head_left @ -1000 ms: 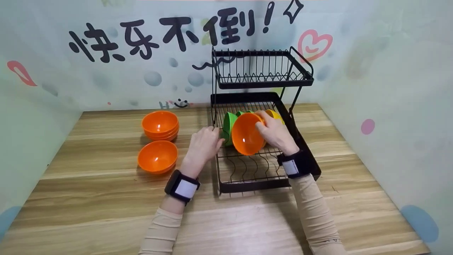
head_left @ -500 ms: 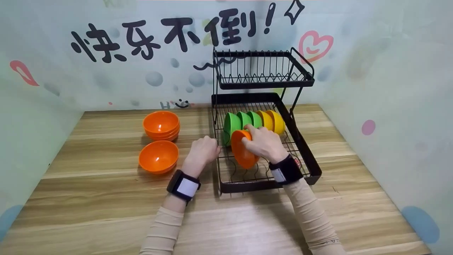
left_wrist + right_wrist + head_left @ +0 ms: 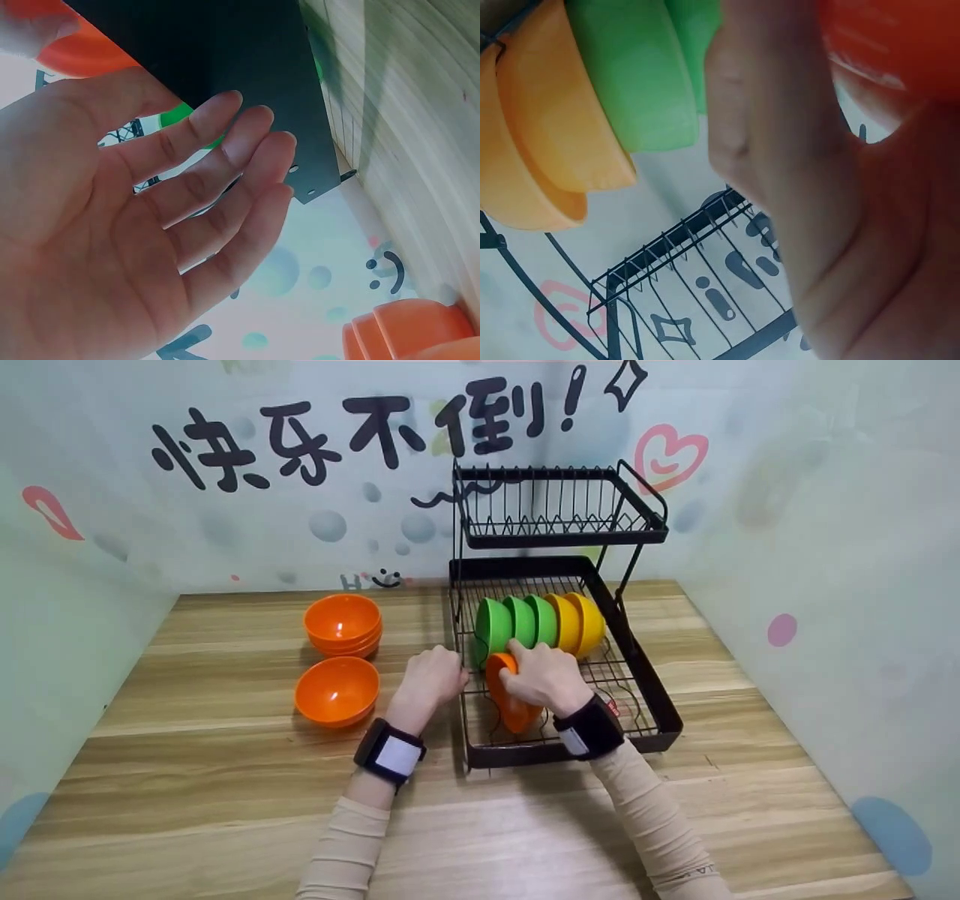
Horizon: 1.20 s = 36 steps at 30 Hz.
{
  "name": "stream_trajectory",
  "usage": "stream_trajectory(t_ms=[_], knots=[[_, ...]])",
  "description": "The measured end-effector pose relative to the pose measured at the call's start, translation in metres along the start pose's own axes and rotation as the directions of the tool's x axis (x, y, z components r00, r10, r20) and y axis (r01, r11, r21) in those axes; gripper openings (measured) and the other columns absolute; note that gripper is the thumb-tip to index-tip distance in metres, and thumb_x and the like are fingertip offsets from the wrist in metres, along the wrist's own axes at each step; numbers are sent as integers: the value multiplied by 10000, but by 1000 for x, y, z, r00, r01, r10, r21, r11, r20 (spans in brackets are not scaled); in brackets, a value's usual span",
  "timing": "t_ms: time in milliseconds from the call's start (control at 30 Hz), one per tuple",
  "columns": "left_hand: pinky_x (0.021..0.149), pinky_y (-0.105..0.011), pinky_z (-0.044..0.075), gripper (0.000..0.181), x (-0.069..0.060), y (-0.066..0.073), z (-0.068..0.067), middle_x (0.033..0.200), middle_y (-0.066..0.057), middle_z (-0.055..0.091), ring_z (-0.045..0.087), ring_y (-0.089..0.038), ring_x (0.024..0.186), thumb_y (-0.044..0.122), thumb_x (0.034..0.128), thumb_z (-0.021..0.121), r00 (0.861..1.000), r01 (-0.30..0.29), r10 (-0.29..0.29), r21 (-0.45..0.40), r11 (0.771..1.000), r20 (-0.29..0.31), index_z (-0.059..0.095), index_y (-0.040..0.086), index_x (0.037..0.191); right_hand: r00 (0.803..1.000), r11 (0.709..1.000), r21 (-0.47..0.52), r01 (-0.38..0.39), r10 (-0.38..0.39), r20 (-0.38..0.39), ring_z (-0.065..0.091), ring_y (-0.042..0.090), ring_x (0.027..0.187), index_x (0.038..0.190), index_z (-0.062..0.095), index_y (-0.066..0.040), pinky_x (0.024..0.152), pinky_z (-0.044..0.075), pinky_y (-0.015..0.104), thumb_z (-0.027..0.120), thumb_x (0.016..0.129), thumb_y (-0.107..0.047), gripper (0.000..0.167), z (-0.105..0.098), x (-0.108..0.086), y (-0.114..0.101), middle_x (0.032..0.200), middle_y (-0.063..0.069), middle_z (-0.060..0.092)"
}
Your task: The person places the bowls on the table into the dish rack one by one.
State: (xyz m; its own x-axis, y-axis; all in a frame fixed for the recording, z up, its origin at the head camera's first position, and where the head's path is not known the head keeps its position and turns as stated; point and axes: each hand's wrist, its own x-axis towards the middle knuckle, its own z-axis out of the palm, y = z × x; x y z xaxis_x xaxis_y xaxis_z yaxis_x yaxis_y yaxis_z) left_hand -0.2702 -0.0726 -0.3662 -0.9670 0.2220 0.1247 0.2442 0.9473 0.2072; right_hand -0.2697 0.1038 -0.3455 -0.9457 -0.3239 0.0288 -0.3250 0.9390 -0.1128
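My right hand (image 3: pixel 547 679) grips an orange bowl (image 3: pixel 504 697) by its upper rim. The bowl stands on its side at the front left of the black dish rack's lower tier (image 3: pixel 540 755), its open face to the left. In the right wrist view the same orange bowl (image 3: pixel 907 45) is partly cut off beside the hand (image 3: pixel 795 172). The left hand (image 3: pixel 431 679) holds the rack's left side; in the left wrist view the fingers of that hand (image 3: pixel 180 202) lie against the black side wall (image 3: pixel 255 67), and the thumb tip is hidden behind its edge.
Behind the held bowl, several green bowls (image 3: pixel 491 626) and two yellow bowls (image 3: pixel 589 622) stand sideways in a row. Stacked orange bowls (image 3: pixel 341 619) and another orange bowl (image 3: pixel 336 690) sit left of the rack. An upper wire tier (image 3: pixel 562 540) overhangs the rack's back.
The right hand has brought the orange bowl forward and down, from in front of the green bowls to the rack's front left. The left hand has shifted slightly toward the front along the rack's side.
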Motion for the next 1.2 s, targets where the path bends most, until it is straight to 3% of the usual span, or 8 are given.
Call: stream_trajectory(t_ms=[533, 1200], knots=[[707, -526, 535, 248, 0, 1, 1, 926, -244, 687, 666, -424, 836, 197, 843, 592, 1000, 4, -4, -12, 1000, -21, 689, -29, 881, 999, 998, 62, 21, -19, -37, 663, 446, 878, 1227, 527, -99, 702, 528, 517, 416, 887, -344, 433, 6, -3, -4, 1023, 264, 671], [703, -521, 536, 249, 1, -1, 1, 922, -240, 688, 669, -421, 844, 205, 856, 592, 1000, -4, 4, -17, 1000, -9, 685, -25, 870, 999, 994, 95, 48, -48, 1, 663, 451, 865, 1255, 512, -151, 704, 531, 519, 387, 931, -367, 409, 2, -3, -1, 1012, 287, 655]])
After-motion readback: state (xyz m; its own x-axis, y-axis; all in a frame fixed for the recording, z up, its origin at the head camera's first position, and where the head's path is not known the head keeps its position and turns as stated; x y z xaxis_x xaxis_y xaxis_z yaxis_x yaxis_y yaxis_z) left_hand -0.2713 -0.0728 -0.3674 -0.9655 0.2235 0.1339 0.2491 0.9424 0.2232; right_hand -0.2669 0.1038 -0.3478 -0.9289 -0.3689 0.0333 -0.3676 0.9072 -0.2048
